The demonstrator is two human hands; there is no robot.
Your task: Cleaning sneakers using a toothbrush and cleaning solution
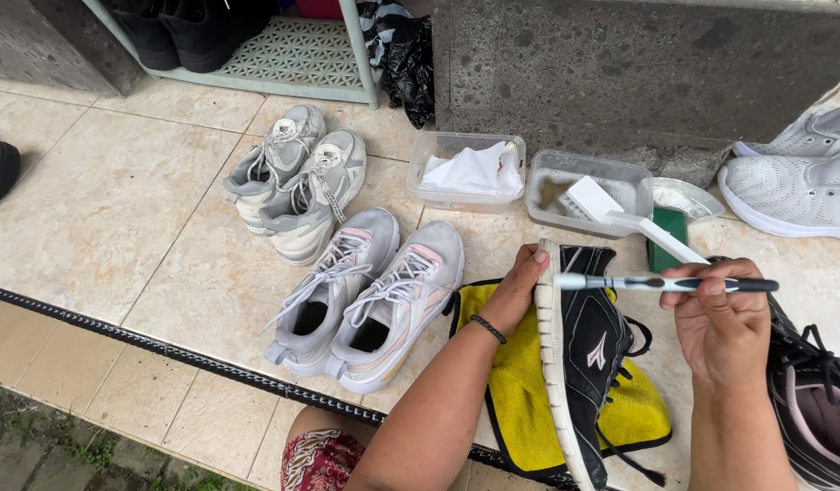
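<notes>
Partly: 2nd black shoe [815, 400], cut off.

On the tiled floor [120, 209] to your left you have two pairs of grey sneakers — one pair [295, 177] nearer the shoe rack [297, 56], the other [370, 291] just beside the yellow cloth. Against the stone wall [638, 64] sit two clear plastic tubs — one [465, 171] holding white cloth, one [588, 193] with a white brush. White sneakers [793, 173] lie at far right.
</notes>
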